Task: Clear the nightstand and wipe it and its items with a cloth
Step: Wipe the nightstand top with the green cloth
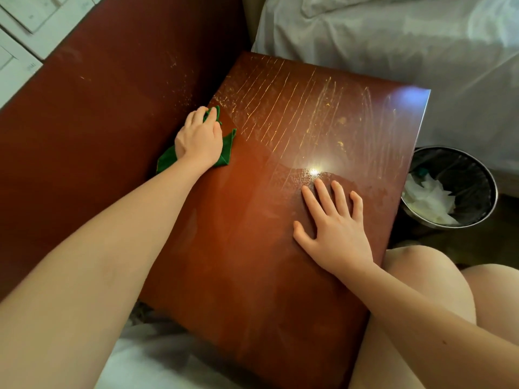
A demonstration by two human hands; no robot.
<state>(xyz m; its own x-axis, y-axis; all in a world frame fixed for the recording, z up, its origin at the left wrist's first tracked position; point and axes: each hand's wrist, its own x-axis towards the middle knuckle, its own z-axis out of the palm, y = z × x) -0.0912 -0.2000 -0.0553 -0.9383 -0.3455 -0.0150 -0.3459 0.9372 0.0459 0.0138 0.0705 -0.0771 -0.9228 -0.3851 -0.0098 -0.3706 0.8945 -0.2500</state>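
The nightstand (252,220) is a glossy reddish-brown wooden top, bare of items, with wet streaks and specks across its far half. A green cloth (227,148) lies at its left edge against the wall panel. My left hand (199,138) presses on the cloth, fingers curved over its far end. My right hand (334,226) lies flat on the top near the right edge, fingers spread and straight, holding nothing.
A dark red wall panel (98,113) borders the nightstand's left side. A bed with white sheets (393,40) lies beyond it. A round metal bin (449,186) with a black liner and white tissue stands on the floor at the right. My bare knees (427,276) are at the lower right.
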